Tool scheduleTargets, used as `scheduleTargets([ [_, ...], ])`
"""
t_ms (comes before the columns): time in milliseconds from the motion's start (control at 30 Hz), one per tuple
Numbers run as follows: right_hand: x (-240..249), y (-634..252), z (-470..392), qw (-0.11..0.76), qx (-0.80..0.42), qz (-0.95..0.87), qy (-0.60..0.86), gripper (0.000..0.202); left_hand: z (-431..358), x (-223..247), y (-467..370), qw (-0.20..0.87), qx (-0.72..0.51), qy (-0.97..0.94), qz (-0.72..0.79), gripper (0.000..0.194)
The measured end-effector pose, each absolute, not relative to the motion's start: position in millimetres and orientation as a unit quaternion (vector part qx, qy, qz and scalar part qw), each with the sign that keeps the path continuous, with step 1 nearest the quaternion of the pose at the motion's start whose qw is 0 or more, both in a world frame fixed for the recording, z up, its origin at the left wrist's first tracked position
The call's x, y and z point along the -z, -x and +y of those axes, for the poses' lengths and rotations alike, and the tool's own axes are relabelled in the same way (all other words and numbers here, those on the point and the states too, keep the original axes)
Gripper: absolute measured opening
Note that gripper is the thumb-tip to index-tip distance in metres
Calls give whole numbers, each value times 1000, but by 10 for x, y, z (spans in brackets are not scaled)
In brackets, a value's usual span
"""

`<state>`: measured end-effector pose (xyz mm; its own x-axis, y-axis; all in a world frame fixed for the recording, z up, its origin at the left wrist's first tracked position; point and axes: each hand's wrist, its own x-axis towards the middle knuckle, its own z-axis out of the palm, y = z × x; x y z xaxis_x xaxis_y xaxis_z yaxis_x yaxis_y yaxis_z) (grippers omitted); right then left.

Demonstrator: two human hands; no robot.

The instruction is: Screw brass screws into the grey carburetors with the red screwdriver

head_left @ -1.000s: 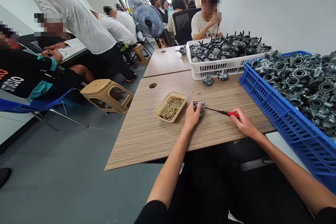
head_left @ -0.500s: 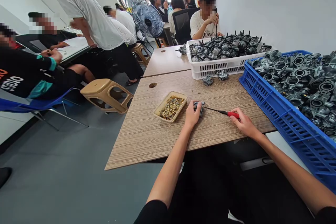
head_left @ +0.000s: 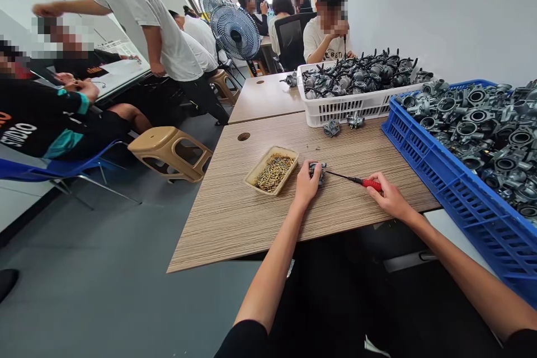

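Observation:
My left hand (head_left: 308, 183) is closed around a small grey metal carburetor (head_left: 322, 173) on the wood-grain table (head_left: 235, 224); the fingers cover much of it. In my right hand (head_left: 389, 197) is a screwdriver (head_left: 371, 184) with a red handle and a long dark shaft. The shaft points left, and its tip meets the right side of the carburetor. Just left of my left hand sits a cream plastic tub (head_left: 250, 179) full of small brass-coloured parts. A couple of tiny pieces (head_left: 318, 147) lie on the table beyond the carburetor.
A blue crate (head_left: 453, 173) heaped with carburetors stands at the right. Behind the table's middle is a white basket (head_left: 348, 109) of carburetors with black parts, two loose carburetors (head_left: 331, 128) before it. A co-worker (head_left: 325, 33) sits opposite. A tan stool (head_left: 161, 142) stands left.
My hands, the carburetor and the screwdriver stay almost in the same place. At the left, the standing person has shifted and now stretches an arm out to the left.

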<state>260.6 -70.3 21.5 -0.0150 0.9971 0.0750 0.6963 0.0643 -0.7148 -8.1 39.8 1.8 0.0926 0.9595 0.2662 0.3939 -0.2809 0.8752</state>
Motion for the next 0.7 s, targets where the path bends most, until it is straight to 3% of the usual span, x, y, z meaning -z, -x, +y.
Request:
scheduleTargets([
  [700, -191, -2610, -688, 304, -236, -668, 636, 30, 400, -21, 76, 317, -441, -664, 514, 24],
])
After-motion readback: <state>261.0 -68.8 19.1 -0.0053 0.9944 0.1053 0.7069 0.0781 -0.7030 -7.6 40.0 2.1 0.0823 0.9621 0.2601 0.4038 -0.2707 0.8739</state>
